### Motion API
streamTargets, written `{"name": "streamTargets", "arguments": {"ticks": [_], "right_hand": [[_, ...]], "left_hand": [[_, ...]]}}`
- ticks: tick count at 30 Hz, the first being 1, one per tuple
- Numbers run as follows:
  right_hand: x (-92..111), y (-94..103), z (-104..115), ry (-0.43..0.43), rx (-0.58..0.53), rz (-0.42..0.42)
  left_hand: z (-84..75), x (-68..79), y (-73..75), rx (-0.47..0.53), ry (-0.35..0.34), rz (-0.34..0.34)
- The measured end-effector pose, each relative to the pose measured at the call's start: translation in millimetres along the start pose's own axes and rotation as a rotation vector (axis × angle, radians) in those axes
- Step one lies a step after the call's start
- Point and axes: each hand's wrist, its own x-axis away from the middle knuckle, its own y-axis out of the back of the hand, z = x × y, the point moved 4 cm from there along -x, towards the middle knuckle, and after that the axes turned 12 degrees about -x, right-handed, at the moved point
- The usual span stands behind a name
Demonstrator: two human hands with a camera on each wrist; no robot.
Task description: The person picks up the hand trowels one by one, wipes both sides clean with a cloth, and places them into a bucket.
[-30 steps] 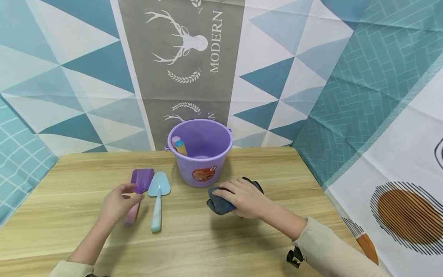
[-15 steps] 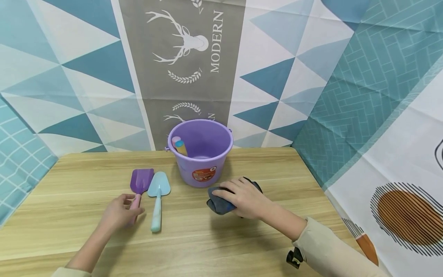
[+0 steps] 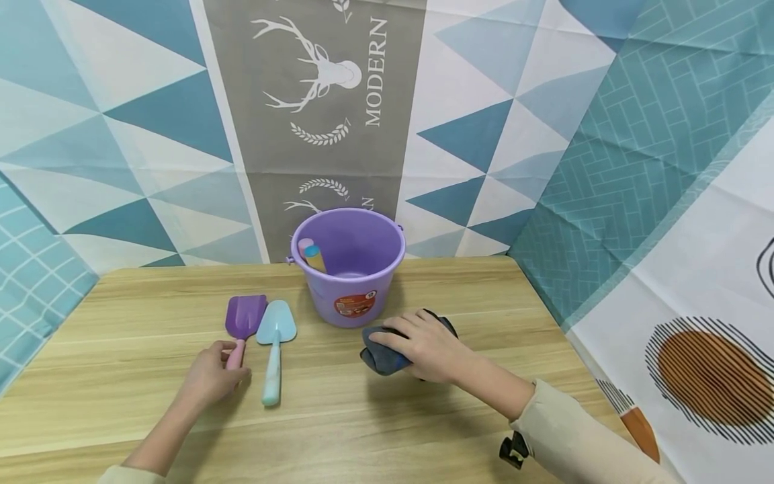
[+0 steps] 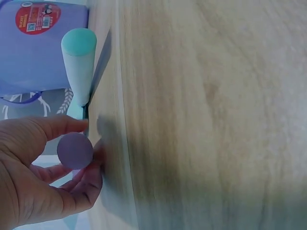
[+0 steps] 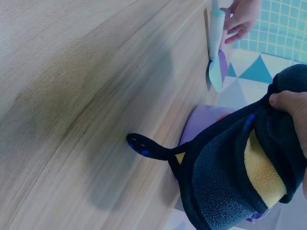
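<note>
My left hand (image 3: 211, 375) is at the pink handle of a toy shovel (image 3: 246, 317) with a purple blade, lying on the table. In the left wrist view, thumb and fingers (image 4: 90, 184) curl around the handle's rounded end (image 4: 75, 151). Just right of it lies a light-blue toy trowel (image 3: 276, 324) with a pale marbled handle. My right hand (image 3: 432, 346) grips a bundled dark grey cloth (image 3: 385, 353) above the table. Seen from the right wrist, the cloth has black edging, a hanging loop (image 5: 148, 147) and a yellow patch (image 5: 261, 172).
A purple bucket (image 3: 357, 296) with a red label stands behind the cloth. Inside it, at the left wall, lean a pink-topped piece (image 3: 306, 245) and a yellow one with a blue top (image 3: 316, 259). Patterned sheets (image 3: 478, 134) rise behind the wooden table (image 3: 326, 430).
My left hand has moved down from beside the shovel's blade to its pink handle, uncovering the blade. The right hand and the cloth have stayed in place.
</note>
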Motion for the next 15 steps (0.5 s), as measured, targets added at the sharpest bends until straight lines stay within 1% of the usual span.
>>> {"name": "streamTargets", "arguments": {"ticks": [8, 15], "right_hand": [[-0.5, -1.7, -0.8, 0.0, -0.003, 0.003], [-1.5, -4.1, -0.3, 0.01, -0.01, -0.014]], "left_hand": [[1.0, -5.1, 2.7, 0.022, 0.034, -0.014], [6.0, -7.7, 5.3, -0.002, 0.05, -0.051]]}}
